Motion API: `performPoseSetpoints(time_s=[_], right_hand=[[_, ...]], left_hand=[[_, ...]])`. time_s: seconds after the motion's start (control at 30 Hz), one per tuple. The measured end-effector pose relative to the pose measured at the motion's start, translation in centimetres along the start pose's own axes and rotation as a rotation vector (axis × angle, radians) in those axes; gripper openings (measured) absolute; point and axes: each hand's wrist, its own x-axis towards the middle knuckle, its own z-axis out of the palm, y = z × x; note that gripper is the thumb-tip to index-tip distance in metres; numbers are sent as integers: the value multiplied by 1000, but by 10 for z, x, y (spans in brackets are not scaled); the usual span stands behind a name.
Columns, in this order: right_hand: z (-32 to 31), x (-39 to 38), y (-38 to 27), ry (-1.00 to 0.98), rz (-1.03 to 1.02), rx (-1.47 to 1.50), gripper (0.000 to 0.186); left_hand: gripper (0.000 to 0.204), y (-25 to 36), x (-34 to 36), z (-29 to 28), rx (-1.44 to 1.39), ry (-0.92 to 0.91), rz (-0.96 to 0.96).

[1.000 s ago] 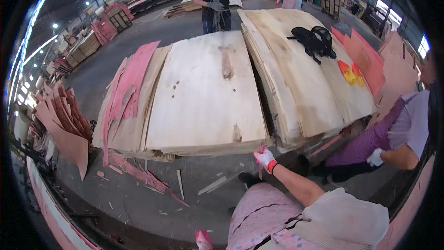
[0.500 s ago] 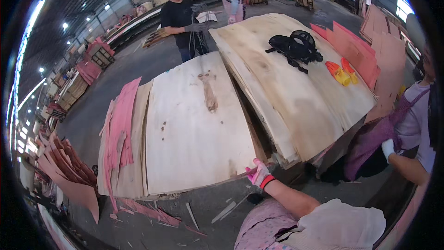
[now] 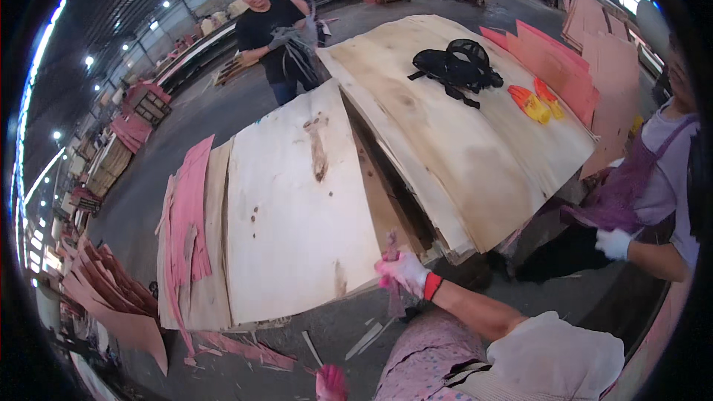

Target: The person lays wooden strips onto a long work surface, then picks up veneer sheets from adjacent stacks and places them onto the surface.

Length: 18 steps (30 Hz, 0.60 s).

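A pale, wide veneer sheet (image 3: 290, 200) with brown knots and stains lies on top of a low stack. At the near right corner of this sheet is my right hand (image 3: 405, 270), in a pink and white glove with a red cuff. Its fingers are closed around a thin, ragged pinkish strip (image 3: 395, 301), which sticks out above and below the hand. My left hand (image 3: 331, 383), in a pink glove, shows only in part at the lower edge; how its fingers are set is unclear. Brown veneer (image 3: 382, 208) shows along the pale sheet's right side.
A second, higher stack (image 3: 445, 156) stands to the right, bearing a black strapped item (image 3: 457, 70) and orange-yellow gloves (image 3: 531, 104). Pink strips (image 3: 191, 223) lie on the left. A person in black (image 3: 271, 44) stands beyond; another in purple (image 3: 646, 171) is at right. Scraps (image 3: 252, 349) litter the floor.
My right hand has moved left and now grips the pinkish strip. My left hand has come into view below. More brown veneer shows beside the pale sheet. The person in black has turned.
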Motion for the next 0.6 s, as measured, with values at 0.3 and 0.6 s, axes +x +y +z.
performPoseSetpoints(time_s=[0.3, 0.6], right_hand=[[29, -107, 9, -521, 131, -121, 21], [21, -76, 14, -509, 52, 34, 49]], left_hand=[[61, 14, -8, 196, -159, -358, -56], [55, 60, -58, 154, 351, -169, 120]])
